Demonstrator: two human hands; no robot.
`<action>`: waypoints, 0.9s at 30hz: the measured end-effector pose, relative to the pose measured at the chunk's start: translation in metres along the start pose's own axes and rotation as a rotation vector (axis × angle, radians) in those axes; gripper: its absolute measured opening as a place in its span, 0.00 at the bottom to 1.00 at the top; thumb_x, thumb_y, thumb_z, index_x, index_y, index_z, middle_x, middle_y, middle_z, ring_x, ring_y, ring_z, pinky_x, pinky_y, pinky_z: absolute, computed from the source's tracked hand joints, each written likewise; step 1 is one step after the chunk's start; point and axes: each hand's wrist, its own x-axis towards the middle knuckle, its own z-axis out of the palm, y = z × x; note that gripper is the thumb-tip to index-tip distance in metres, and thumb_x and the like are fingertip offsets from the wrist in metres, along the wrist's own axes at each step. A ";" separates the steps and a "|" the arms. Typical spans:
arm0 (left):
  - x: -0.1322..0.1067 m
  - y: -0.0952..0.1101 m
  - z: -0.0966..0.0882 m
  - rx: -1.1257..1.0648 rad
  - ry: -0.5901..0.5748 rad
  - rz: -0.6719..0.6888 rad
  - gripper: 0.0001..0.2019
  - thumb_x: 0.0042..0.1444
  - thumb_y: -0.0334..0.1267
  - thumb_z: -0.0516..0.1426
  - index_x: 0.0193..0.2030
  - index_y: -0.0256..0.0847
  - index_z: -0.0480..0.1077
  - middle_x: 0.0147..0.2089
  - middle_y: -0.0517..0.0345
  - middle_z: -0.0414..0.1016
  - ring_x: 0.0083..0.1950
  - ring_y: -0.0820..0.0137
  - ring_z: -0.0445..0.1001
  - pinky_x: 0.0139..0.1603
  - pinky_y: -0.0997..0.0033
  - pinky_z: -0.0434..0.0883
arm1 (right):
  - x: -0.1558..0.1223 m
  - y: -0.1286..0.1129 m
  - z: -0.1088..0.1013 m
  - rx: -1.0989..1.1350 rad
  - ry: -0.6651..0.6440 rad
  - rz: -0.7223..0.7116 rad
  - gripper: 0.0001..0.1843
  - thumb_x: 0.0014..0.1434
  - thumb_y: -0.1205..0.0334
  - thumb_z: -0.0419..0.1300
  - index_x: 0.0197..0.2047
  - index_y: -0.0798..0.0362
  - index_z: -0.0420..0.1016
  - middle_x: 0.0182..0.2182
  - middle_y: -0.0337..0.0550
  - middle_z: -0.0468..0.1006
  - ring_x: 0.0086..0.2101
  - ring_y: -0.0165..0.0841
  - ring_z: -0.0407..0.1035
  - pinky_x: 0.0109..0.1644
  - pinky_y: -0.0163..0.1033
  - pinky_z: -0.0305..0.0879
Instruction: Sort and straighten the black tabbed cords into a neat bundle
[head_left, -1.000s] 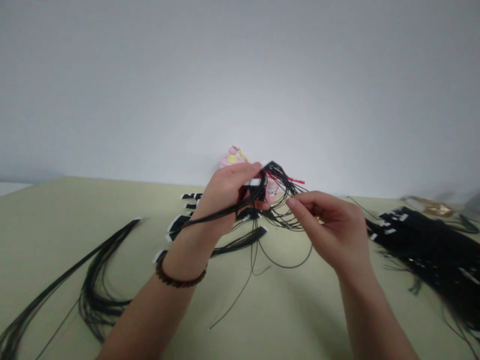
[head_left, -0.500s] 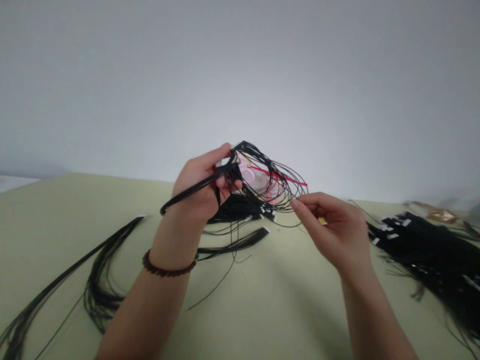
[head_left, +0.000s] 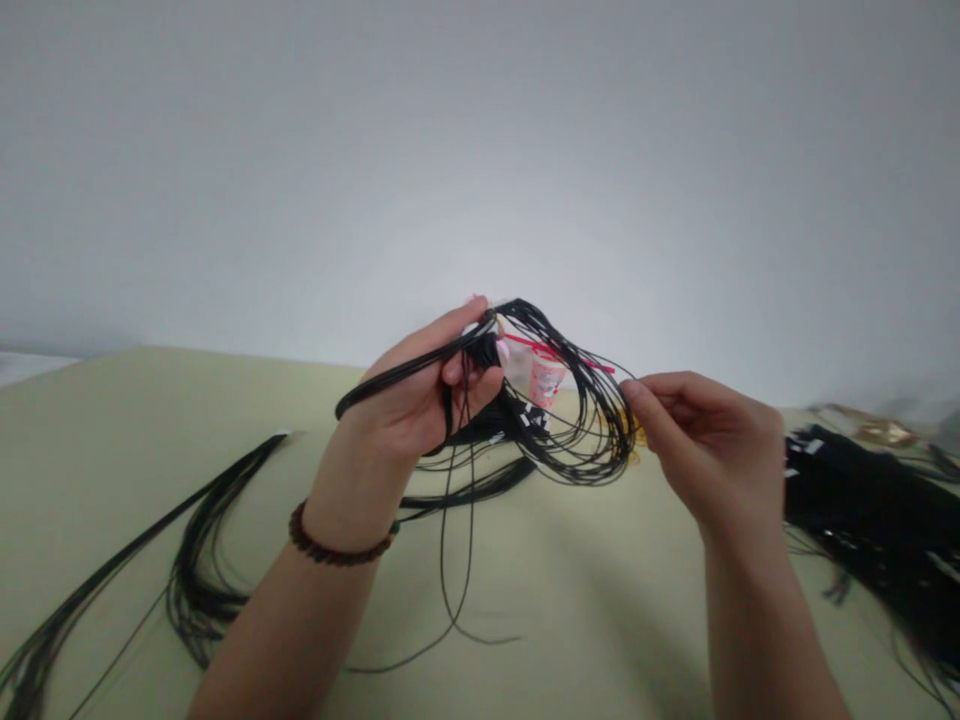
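A looped bundle of thin black wires (head_left: 536, 325) is held up above the table. My left hand (head_left: 409, 405) is closed round one end of it, with a folded black clump between the fingers. Two loose strands hang from that hand down toward the table. At the loop's right side, my right hand (head_left: 690, 430) pinches a wire between thumb and forefinger. The wires fan out in several curved loops between the two hands. Behind them, a pink cup (head_left: 546, 380) and a red strip are partly covered.
On the pale green table (head_left: 585, 600) lie more black wires (head_left: 202, 560) at the left and a large dark pile (head_left: 870, 500) with white ends at the right. Another black bundle (head_left: 480, 485) lies under my left hand. A plain wall rises behind.
My right hand has moved to the right, and the wire loops now hang wider and lower. My left hand has shifted slightly right. The pink cup shows more clearly.
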 end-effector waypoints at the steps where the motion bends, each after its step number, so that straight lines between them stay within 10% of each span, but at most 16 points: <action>1: 0.002 -0.002 -0.001 0.005 0.015 0.028 0.15 0.59 0.35 0.53 0.21 0.36 0.63 0.11 0.69 0.53 0.11 0.85 0.57 0.20 0.85 0.72 | 0.000 0.000 0.000 -0.009 0.013 -0.002 0.07 0.53 0.59 0.64 0.30 0.54 0.77 0.19 0.37 0.73 0.20 0.24 0.64 0.23 0.30 0.58; 8: 0.017 -0.012 -0.005 0.045 0.038 0.122 0.07 0.56 0.37 0.57 0.30 0.37 0.66 0.20 0.62 0.68 0.15 0.83 0.67 0.13 0.93 0.62 | -0.002 -0.012 0.003 -0.010 0.127 -0.023 0.11 0.53 0.60 0.63 0.41 0.53 0.74 0.16 0.31 0.64 0.16 0.22 0.54 0.20 0.30 0.51; 18: 0.012 -0.036 0.003 0.151 -0.062 0.161 0.07 0.54 0.36 0.57 0.29 0.36 0.66 0.22 0.63 0.70 0.17 0.83 0.67 0.21 0.85 0.71 | -0.012 -0.032 0.032 0.009 -0.505 -0.102 0.09 0.58 0.61 0.57 0.29 0.54 0.75 0.21 0.35 0.72 0.22 0.23 0.62 0.25 0.30 0.56; 27: 0.009 -0.035 0.001 0.188 -0.093 0.164 0.07 0.54 0.38 0.57 0.29 0.37 0.67 0.23 0.62 0.70 0.21 0.80 0.70 0.22 0.85 0.71 | -0.010 -0.033 0.029 0.052 -0.605 -0.068 0.14 0.60 0.59 0.54 0.26 0.56 0.72 0.20 0.35 0.67 0.22 0.24 0.59 0.25 0.30 0.54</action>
